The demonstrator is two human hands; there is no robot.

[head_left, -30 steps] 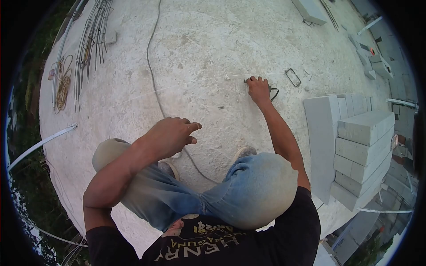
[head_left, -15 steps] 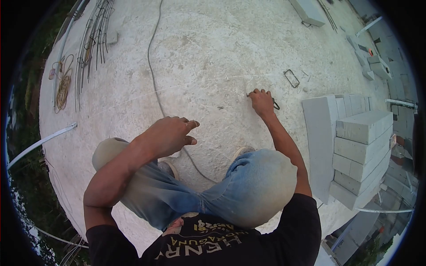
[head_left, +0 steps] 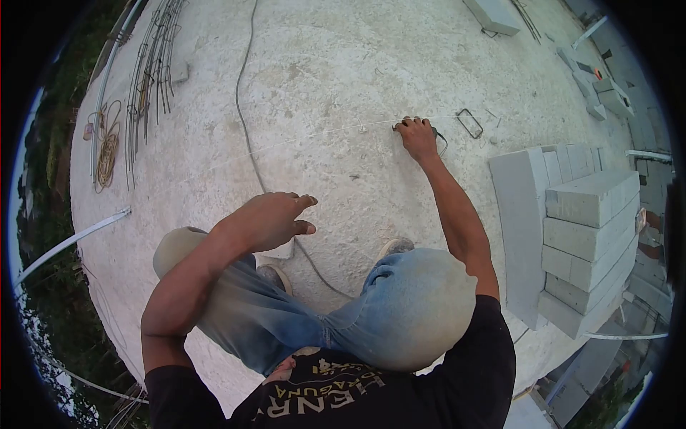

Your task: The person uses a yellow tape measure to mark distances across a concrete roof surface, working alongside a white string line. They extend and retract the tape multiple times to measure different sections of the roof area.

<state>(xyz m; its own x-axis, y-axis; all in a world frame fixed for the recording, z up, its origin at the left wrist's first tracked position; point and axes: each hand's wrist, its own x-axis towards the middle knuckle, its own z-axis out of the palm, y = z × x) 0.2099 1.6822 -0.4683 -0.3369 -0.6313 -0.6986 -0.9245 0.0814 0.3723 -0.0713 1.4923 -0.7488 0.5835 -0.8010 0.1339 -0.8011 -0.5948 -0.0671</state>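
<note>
My right hand point(head_left: 417, 140) is closed over a small dark tool on the rough pale floor point(head_left: 321, 86), beside a thin string line. Part of the tool and a dark loop point(head_left: 443, 141) show at the edges of the hand; the rest is hidden. Over my left knee my left hand point(head_left: 275, 218) hangs in the air, its thumb and fingers apart, holding nothing. To the right of my right hand lies a bent metal rectangle point(head_left: 469, 124).
Pale blocks point(head_left: 582, 243) are stacked at the right. A grey cable point(head_left: 246, 121) crosses the floor. Steel bars point(head_left: 146, 79) and a coiled rope point(head_left: 107, 154) lie at the left. Another block point(head_left: 491, 16) lies at the top, and a person's hand point(head_left: 641, 220) shows by the stack.
My right hand has moved forward, away from my body, along with the dark tool, and is now at the string line. My left hand has stayed nearly still.
</note>
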